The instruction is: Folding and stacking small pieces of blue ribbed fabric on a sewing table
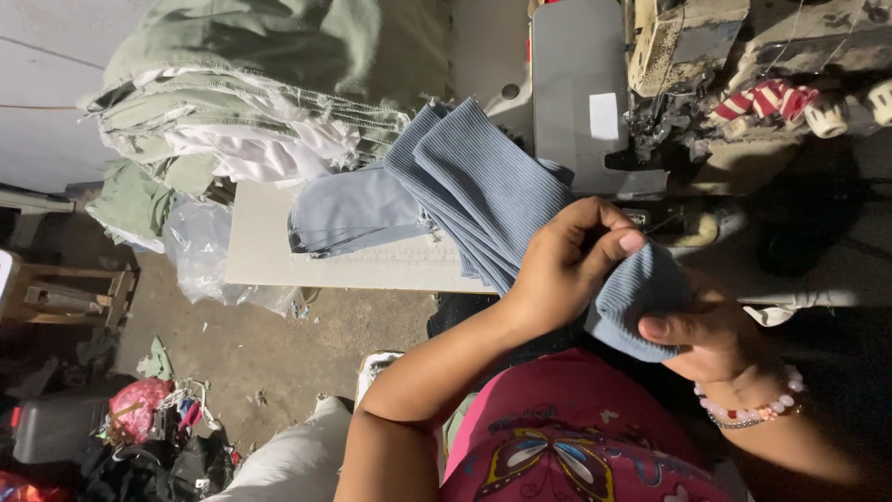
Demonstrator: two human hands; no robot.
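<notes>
My left hand (567, 265) pinches a light blue ribbed fabric strip (483, 186) between thumb and fingers. My right hand (711, 339), with a bead bracelet at the wrist, grips the bunched end of the same strip just beside the left hand. The rest of the strip trails away over a white table (269, 251) towards a smoother blue fabric piece (358, 209). A grey sewing machine (581, 102) stands right behind the strip.
A tall stack of green and white garments (251, 102) lies past the table. A clear plastic bag (200, 251) hangs at the table's edge. Thread cones (827, 112) sit by the machine. Bags and clutter (139, 437) cover the floor, beside a wooden stool (65, 293).
</notes>
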